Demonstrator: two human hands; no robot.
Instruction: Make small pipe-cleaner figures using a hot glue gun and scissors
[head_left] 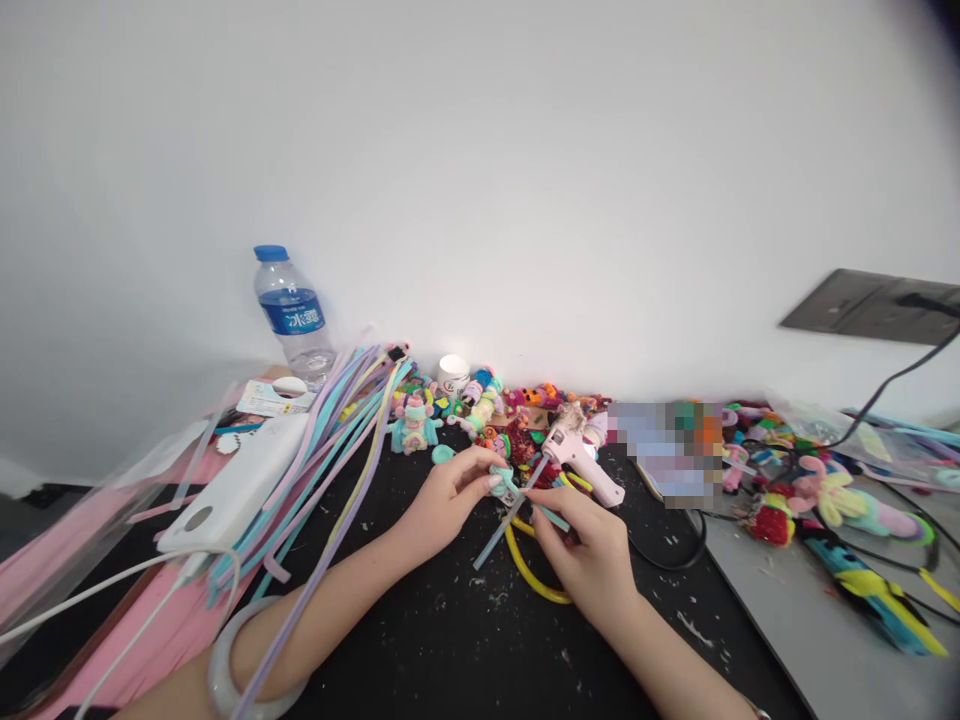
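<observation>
My left hand (459, 492) pinches a small coiled mint-green fuzzy pipe cleaner (502, 482) between thumb and fingertips. My right hand (589, 548) is closed at the coil's right side, with a mint-green pipe cleaner end (553, 518) showing between its fingers. Just beyond both hands lies a pink glue gun (576, 455). A translucent glue stick (491, 548) juts from it, passing between the hands toward me. Under the right hand curves a yellow pipe cleaner (529, 572). Near the left hand is a round mint piece (442, 454), and behind that a mint-and-pink pipe cleaner figure (415, 425).
Long pastel pipe cleaners (330, 450) lie left, one crossing my left forearm, beside a white power bank-like box (236, 490) with cables. A water bottle (294, 315) stands by the wall. Finished fuzzy pieces (847, 500) and a black cord (892, 375) are on the right.
</observation>
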